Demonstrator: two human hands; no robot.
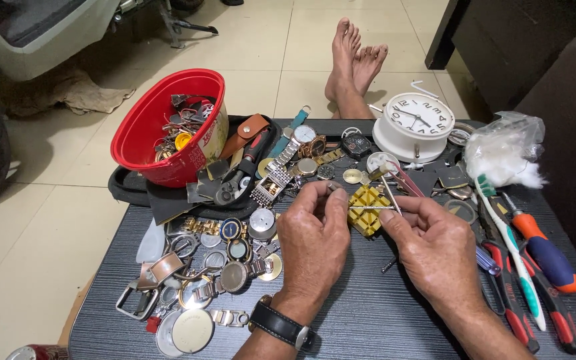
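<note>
The left hand (313, 235) pinches a tiny part (331, 189) between thumb and fingertips, too small and too hidden to identify, just above the dark table (368, 313). The right hand (435, 243) is closed on a thin metal tool (371, 208) whose tip lies across the yellow block (367, 209), a small ribbed plastic holder sitting between the two hands. The part looks very light and hard, likely slippery and easy to drop, so a fingertip pinch by its edges seems the only sound hold; the tool looks stiff and slender, best held near its rear end as it is now. One yellow block shows. Beyond it stands one white clock (413, 123) and one wad of cotton (501, 157) in clear plastic. On the right lie one toothbrush (511, 250), one orange-and-blue screwdriver (545, 253) and red-handled pliers (511, 303), whose count I cannot tell. To the left sits one red bowl (168, 127) of scraps and a heap of watch cases, backs and straps (228, 257), too many and too overlapped to count. One black watch (280, 325) is on the left wrist, and two bare feet (355, 60) rest on the floor tiles past the table.
</note>
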